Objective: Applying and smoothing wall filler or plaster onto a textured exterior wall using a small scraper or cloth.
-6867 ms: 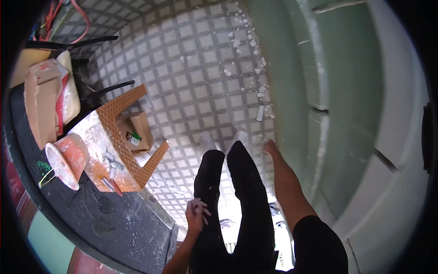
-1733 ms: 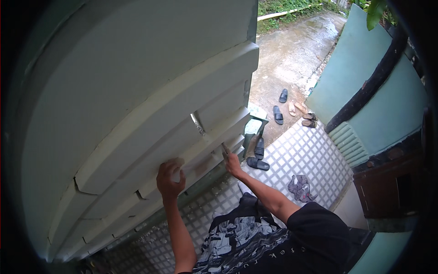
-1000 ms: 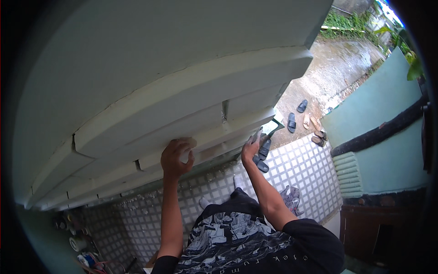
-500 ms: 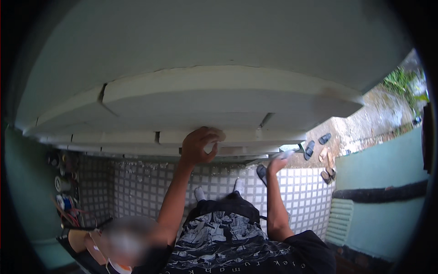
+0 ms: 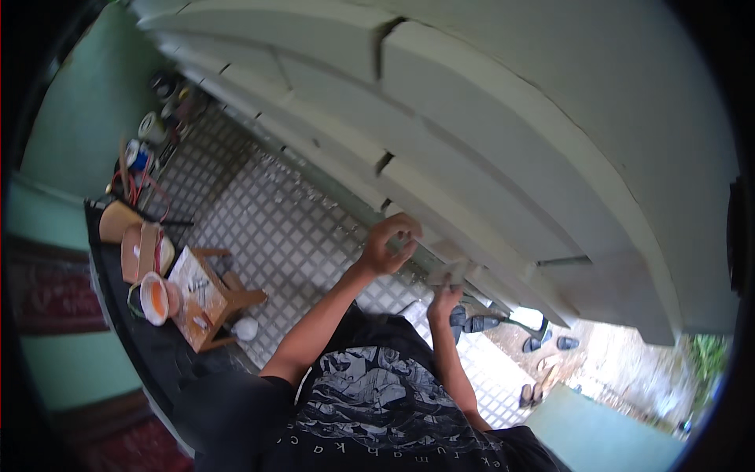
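Observation:
My left hand [image 5: 391, 244] is raised in front of the lower white boards, its fingers curled in toward the thumb. Whether something small sits at its fingertips cannot be made out. Below and to the right, my right hand [image 5: 445, 301] grips a flat, pale, roughly rectangular plate [image 5: 446, 274], like a filling scraper, held upward near the boards' lower edge. The white stepped boards [image 5: 480, 149] run slantwise across the upper view, with dark gaps at several joints.
At left stands a small wooden stool [image 5: 206, 303] with a tub of orange contents [image 5: 160, 300] beside its top. Cans and cables [image 5: 140, 161] line the left wall. White crumbs lie on the tiled floor [image 5: 271, 212]. Several sandals [image 5: 536, 341] lie at lower right.
The view has turned and swung left, bringing the stool and tub into sight. My left hand has come off the board's edge, and my hands are now closer together.

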Demonstrator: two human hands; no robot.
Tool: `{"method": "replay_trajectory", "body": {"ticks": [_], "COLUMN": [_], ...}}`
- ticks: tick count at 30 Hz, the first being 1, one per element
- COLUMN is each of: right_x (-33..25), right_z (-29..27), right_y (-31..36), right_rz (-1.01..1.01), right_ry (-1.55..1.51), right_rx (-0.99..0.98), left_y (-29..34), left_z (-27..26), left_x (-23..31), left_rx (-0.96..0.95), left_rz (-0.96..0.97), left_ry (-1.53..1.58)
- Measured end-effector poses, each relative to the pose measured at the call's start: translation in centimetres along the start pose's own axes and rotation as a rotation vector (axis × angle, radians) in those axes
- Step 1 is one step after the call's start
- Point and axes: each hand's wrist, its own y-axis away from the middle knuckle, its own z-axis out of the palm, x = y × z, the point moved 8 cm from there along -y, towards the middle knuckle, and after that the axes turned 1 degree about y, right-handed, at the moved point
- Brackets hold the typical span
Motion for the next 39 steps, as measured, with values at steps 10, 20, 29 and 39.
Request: {"method": "replay_trajectory", "body": {"ticks": [10, 20, 29, 39], "right_x": [2.9, 4.3, -2.3, -3.8], "right_z": [2.8, 2.5, 4.1, 1.2], "right_y": [-8.9, -7.0, -0.6, -0.9], "right_rz": [0.049, -0.023, 0.277, 0.098], "right_ry": [-0.349, -0.025, -1.071, -0.8], "right_rx": [-0.272, -0.502, 0.01, 0.119], "left_y": [27.4, 25.2, 27.8, 27.4], "left_z": [-9.9, -15.7, -27.1, -29.7], "left_x": [-7.2, -8.4, -10.4, -13.9], "left_rx": [0.359, 0.309, 0.367, 0.236], "left_rz": [-0.774, -0.804, -0.822, -0.844], "left_ry": [0.103, 0.264, 0.171, 0.193]}}
